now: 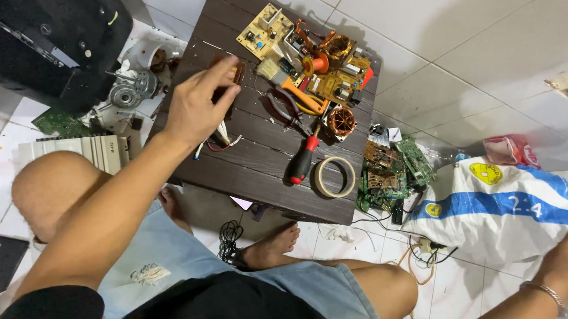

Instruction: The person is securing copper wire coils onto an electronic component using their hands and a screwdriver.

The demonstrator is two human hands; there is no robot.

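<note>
Dark brown slats make up the low table (259, 158) in front of us, and our left hand (198, 103) rests on its left half, fingers curled down over a small brown component (237, 68) that shows only at its upper edge beside our fingertips. We cannot tell whether the fingers actually pinch it or merely lie on it, since the hand hides most of the part. White and red wires (218, 139) spill out from under the palm toward us. Our right hand (567, 260) sits far off at the right edge, on a white sack with a blue band (502, 211); its fingers are cut off by the frame, so we cannot tell its grip. Further along the table lie yellow circuit boards (300, 50) with copper coils, pliers (292, 109), a red-handled screwdriver (303, 160) and a roll of tape (334, 177). Green circuit boards (390, 172) are heaped on the tiled floor between table and sack. At upper left a black casing (49, 32) is partly out of view.
</note>
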